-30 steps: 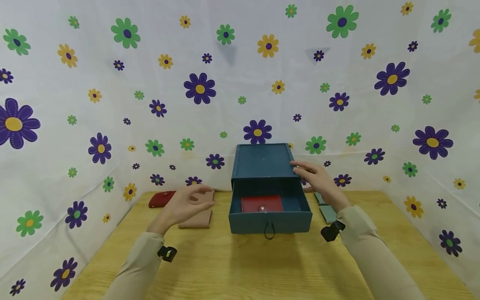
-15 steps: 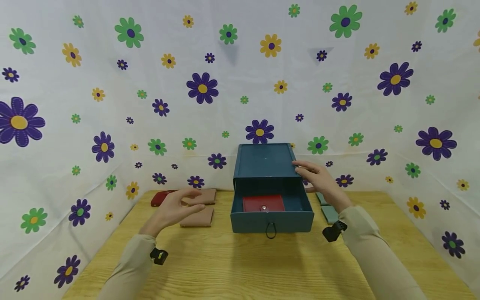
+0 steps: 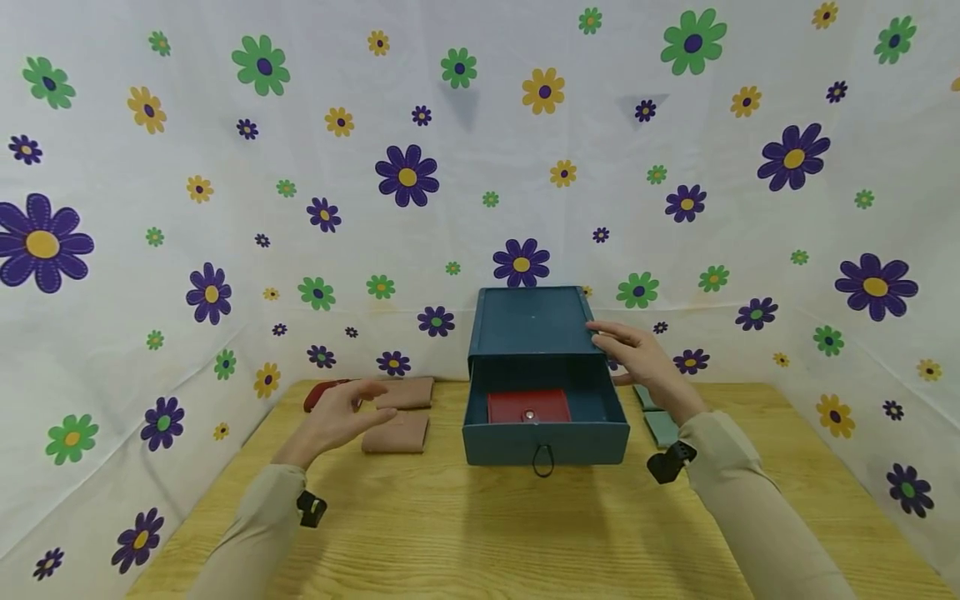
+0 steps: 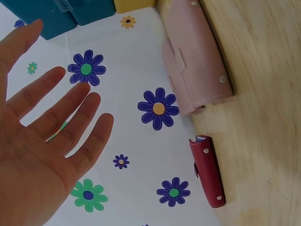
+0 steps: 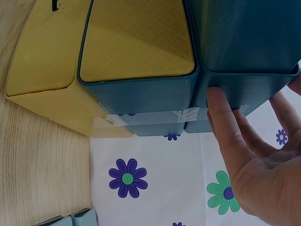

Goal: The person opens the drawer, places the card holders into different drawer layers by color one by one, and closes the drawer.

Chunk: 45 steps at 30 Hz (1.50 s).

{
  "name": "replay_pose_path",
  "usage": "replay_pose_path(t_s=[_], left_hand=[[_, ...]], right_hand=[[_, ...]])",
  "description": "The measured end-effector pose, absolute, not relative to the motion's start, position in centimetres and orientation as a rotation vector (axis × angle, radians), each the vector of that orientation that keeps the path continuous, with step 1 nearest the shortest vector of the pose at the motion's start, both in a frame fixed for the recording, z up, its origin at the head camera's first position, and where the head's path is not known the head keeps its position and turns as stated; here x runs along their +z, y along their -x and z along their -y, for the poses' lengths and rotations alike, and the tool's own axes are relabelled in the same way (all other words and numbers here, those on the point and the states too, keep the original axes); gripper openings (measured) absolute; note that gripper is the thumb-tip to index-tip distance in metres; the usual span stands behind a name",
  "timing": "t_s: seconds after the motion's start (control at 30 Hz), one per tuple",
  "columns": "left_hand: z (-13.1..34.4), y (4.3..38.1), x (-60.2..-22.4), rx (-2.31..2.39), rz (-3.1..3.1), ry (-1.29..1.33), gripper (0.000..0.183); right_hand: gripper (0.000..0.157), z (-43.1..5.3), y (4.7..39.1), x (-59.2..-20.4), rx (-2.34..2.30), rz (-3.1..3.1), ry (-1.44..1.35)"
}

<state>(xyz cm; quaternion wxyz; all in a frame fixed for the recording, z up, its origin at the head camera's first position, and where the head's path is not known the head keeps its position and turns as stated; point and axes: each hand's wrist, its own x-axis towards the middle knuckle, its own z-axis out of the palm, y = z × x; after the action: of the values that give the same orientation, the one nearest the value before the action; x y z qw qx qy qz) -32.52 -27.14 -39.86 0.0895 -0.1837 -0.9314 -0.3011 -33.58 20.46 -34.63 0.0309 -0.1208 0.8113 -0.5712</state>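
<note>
At the 3 o'clock edge of the teal box, the right hand grasps nothing, its extended fingers touching the box's side wall. Well apart from it, toward 9 o'clock of the box, the left hand is raised above the counter, free of any object, its fingers spread. Near that hand, toward 3 o'clock, lies a nearer pink wallet; toward 2 o'clock is a farther pink wallet, and at 12 o'clock a dark red wallet, partly hidden by the hand in the head view.

From the box, a teal drawer is pulled out toward 6 o'clock, a black loop on its front. Inside lies a red wallet with a round snap, nearer the drawer's 9 o'clock side. Two green wallets lie toward 4 o'clock of the box. The right wrist view shows the box topping a stack, above a unit with a yellow panel and a yellow unit; clear tape crosses the sides. Farther out, toward 12 o'clock, hangs a white cloth with green, yellow and purple flowers.
</note>
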Motion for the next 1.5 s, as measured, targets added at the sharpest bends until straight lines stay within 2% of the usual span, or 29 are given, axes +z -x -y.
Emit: replay_pose_path(t_s=[0.5,1.07,1.33,1.5], left_hand=[[30.0,34.0,-42.2,-0.88,2.845,0.378,0.065],[33.6,35.9,-44.8,-0.712,2.983,0.271,0.05],[33.4,37.2,-45.4,-0.608,3.011,0.205,0.039],[32.8,38.1,-45.4,-0.467,3.044,0.149,0.039]], right_hand=[[0.056,-20.5,33.5,-34.5,-1.752,-2.507,0.362],[0.056,-20.4,33.5,-34.5,-1.74,-2.515,0.355],[0.055,-20.4,33.5,-34.5,-1.751,-2.511,0.369],[0.055,-20.4,33.5,-34.5,-1.746,-2.516,0.368]])
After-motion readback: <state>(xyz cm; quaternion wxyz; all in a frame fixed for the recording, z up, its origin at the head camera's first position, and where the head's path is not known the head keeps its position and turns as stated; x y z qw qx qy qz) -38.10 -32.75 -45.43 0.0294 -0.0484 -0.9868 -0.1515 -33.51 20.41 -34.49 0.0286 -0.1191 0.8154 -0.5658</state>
